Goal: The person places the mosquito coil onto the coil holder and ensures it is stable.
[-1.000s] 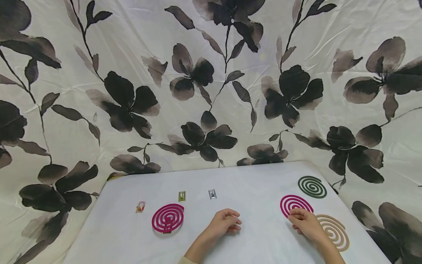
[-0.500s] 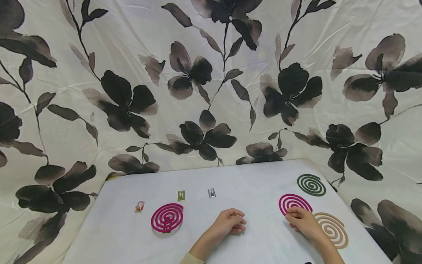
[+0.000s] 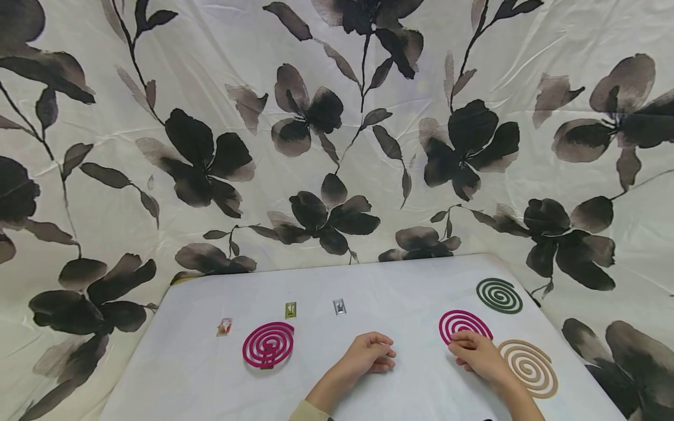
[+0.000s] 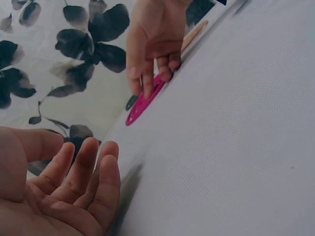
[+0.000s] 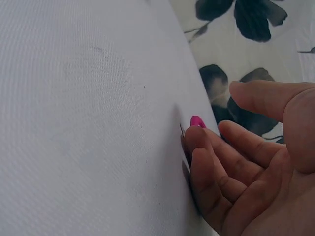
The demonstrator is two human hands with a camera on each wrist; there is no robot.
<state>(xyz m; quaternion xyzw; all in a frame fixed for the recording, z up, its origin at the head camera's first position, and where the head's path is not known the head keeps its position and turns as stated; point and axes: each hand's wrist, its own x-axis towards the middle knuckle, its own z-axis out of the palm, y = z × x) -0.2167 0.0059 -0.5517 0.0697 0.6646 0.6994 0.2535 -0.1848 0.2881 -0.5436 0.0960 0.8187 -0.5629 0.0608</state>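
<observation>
In the head view my right hand (image 3: 476, 355) touches the near edge of a pink mosquito coil (image 3: 459, 318) on the right of the table. Its fingers are loosely bent, and the right wrist view shows the thumb apart from them, with a bit of the pink coil (image 5: 197, 121) beyond the fingertips. My left hand (image 3: 367, 355) is near the table's middle, fingers relaxed, holding nothing. The left wrist view shows that hand (image 4: 74, 189) palm side up. A tan coil (image 3: 528, 368) lies beside the right wrist, partly covered by it. Behind is a dark green coil (image 3: 499, 296).
Another pink coil (image 3: 268, 345) stands at the left, seemingly raised on a small dark base (image 3: 267, 366). Small gold (image 3: 291, 310) and silver plates (image 3: 339, 307) lie behind it, and an orange-and-white packet (image 3: 224, 327) to its left. A floral cloth (image 3: 337, 146) hangs behind the white table (image 3: 400, 292).
My right hand and the pink coil under its fingertips have shifted left, away from the tan coil. My left hand has moved slightly right.
</observation>
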